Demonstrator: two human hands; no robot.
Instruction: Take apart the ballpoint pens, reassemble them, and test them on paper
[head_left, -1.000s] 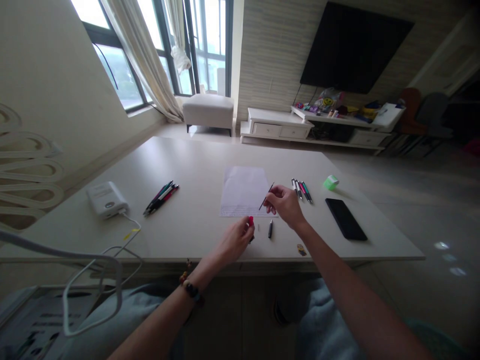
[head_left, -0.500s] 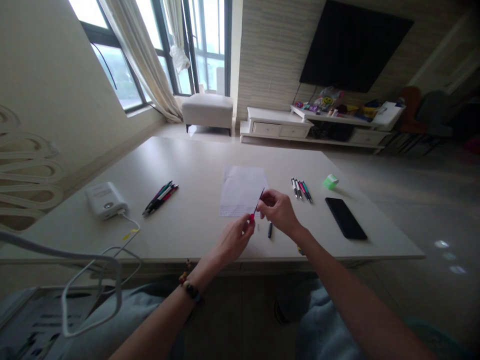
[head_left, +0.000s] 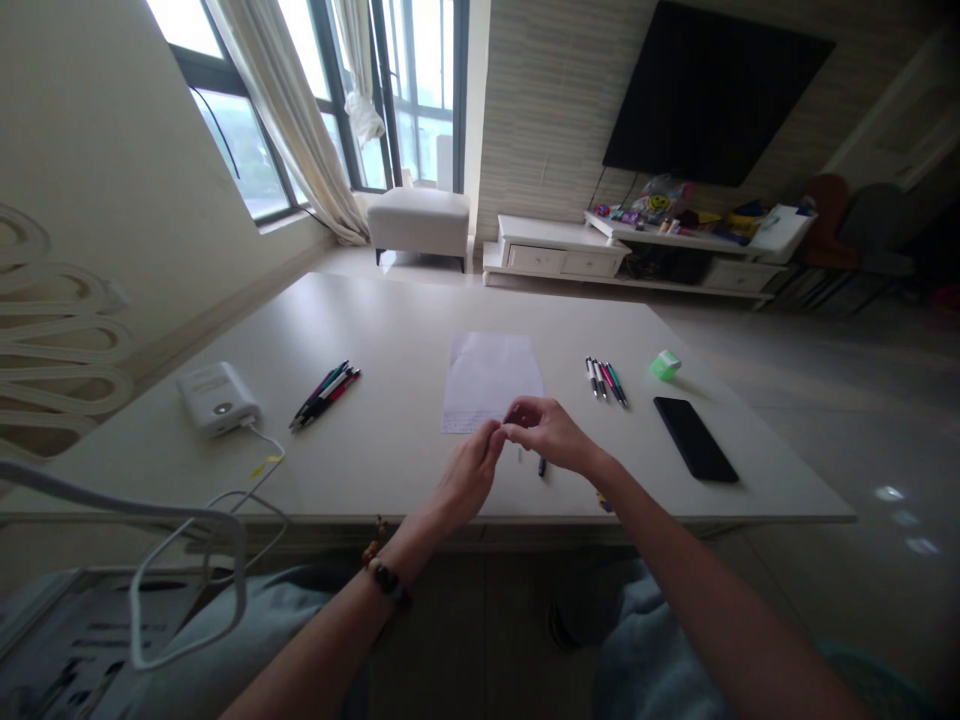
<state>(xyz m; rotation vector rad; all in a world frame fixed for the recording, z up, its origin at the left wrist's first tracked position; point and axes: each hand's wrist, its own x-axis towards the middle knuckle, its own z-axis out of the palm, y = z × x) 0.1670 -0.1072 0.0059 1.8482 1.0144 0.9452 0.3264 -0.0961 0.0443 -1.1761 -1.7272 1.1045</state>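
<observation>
My left hand (head_left: 470, 475) and my right hand (head_left: 550, 432) meet fingertip to fingertip over the near edge of a sheet of paper (head_left: 491, 372). Both are closed in a pinch, and whatever lies between the fingers is hidden. A small black pen part (head_left: 541, 467) rests on the table under my right hand, with a tiny pale piece (head_left: 520, 455) beside it. To the left lies a bunch of pens (head_left: 325, 396); a row of several pens (head_left: 606, 381) is on the right.
On the white table (head_left: 390, 320) are a white power bank (head_left: 217, 400) with a cable (head_left: 271, 450) at the left, and a black phone (head_left: 694, 439) and a green-and-white item (head_left: 665, 365) at the right. The cable loops over the near left edge.
My fingertips have come together. The thin dark rod and pink part seen between them earlier are now hidden by the fingers.
</observation>
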